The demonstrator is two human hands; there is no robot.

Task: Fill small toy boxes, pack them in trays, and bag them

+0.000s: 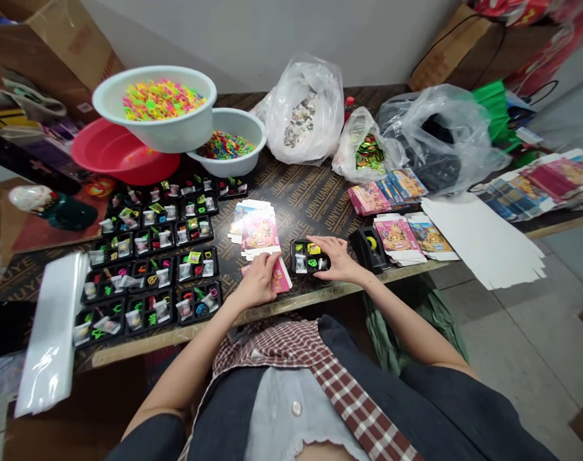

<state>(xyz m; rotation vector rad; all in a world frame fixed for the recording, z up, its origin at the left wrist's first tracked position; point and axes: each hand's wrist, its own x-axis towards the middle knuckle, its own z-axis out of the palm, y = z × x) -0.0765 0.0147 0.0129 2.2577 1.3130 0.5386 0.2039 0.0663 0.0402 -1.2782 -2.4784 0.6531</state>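
My right hand (338, 259) is closed around the right side of a small black compartment tray (297, 250), thumb and fingers at its near and far edges. Small packets and bright plastic pieces lie in its compartments. Left of it, my left hand (259, 280) grips a flattened pink carton (282, 279) near the table's front edge. The carton's open end faces the tray, and part of it is hidden under my fingers. Just beyond, more printed cartons (260, 230) lie in a loose pile.
Filled black trays (150, 272) stand in rows at left, beside clear plastic sleeves (51, 333). Behind are a white basin (202, 121) of colourful pieces, a red basin (94, 150) and plastic bags (320, 77). A tape dispenser (371, 250) and carton stacks (397, 237) stand at right.
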